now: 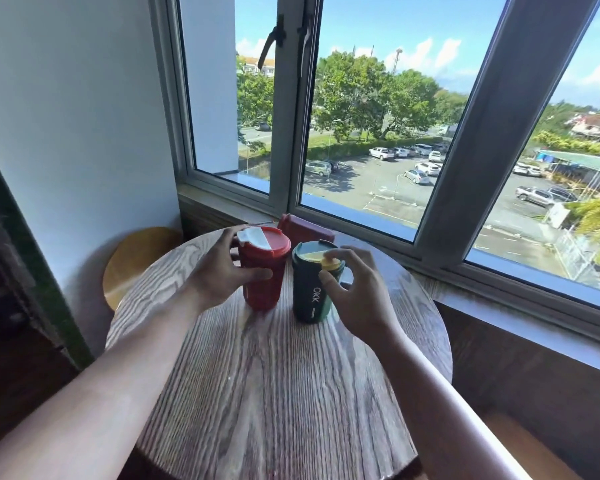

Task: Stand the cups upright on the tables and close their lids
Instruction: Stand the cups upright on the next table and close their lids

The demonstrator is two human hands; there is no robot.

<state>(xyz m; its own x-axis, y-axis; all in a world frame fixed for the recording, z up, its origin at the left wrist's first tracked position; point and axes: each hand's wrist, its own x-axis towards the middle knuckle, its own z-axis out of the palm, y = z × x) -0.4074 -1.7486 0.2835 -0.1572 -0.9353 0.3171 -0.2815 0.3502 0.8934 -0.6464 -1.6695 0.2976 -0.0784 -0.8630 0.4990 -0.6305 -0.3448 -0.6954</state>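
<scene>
Two lidded cups stand upright side by side on a round wooden table (274,368). The red cup (265,289) on the left has a red lid with a white flap lying flat. My left hand (219,271) wraps around its left side, thumb across the front. The dark green cup (309,296) on the right has a green lid with a yellow flap and a yellow tab at its right rim. My right hand (357,292) holds that cup from the right, thumb on the body and a fingertip by the yellow tab.
A dark red box (307,228) lies behind the cups by the window sill. A yellow round stool (132,261) stands at the left beside the white wall. A large window (361,116) runs along the back, and a wooden seat (520,448) shows at the lower right.
</scene>
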